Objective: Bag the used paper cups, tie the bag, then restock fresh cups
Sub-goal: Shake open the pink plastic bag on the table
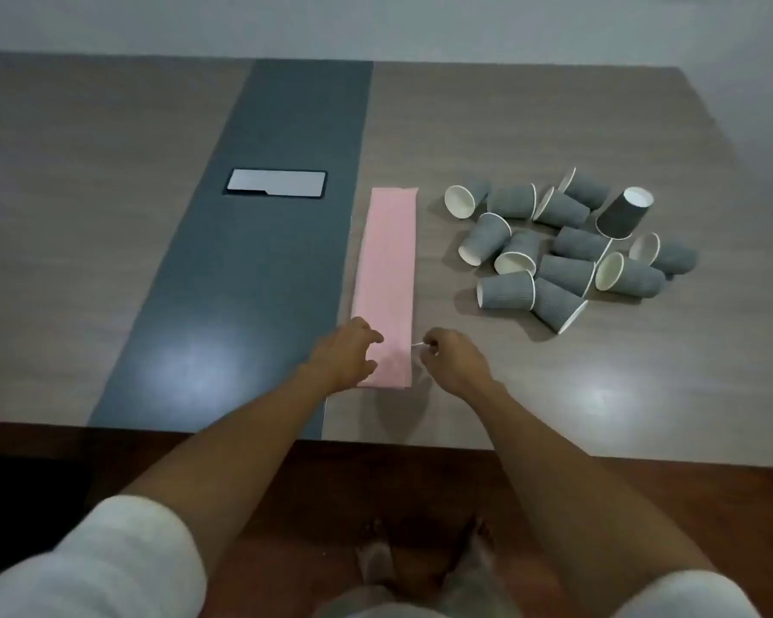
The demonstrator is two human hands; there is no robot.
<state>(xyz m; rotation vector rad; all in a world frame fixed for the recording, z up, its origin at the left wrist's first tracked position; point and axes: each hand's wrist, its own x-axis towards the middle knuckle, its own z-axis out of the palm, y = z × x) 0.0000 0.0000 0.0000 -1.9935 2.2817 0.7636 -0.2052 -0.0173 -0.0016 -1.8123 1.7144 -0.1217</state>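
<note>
Paper cups [567, 249], grey with white rims and insides, lie in a loose heap on the right part of the worktop [487, 127], most on their sides and touching one another, one standing upside down at the far right of the pile. They look light and thin-walled, so they should crush if squeezed hard; a gentle hold around the body, or fingers hooked inside the rim, ought to serve, and several could probably be nested to carry at once. Just left of the heap lies the pink bag [387, 278], folded flat into a long strip (it looks like thin, soft plastic, likely slippery and clingy between layers). The left hand [347, 354] rests on the strip's near end with fingers curled loosely over its edge, while the right hand [454, 356] pinches a thin white strand at the strip's near right edge, possibly a drawstring. Opening the bag will likely call for rubbing the layers apart at that end. A dark phone-like slab [275, 183] lies farther left.
</note>
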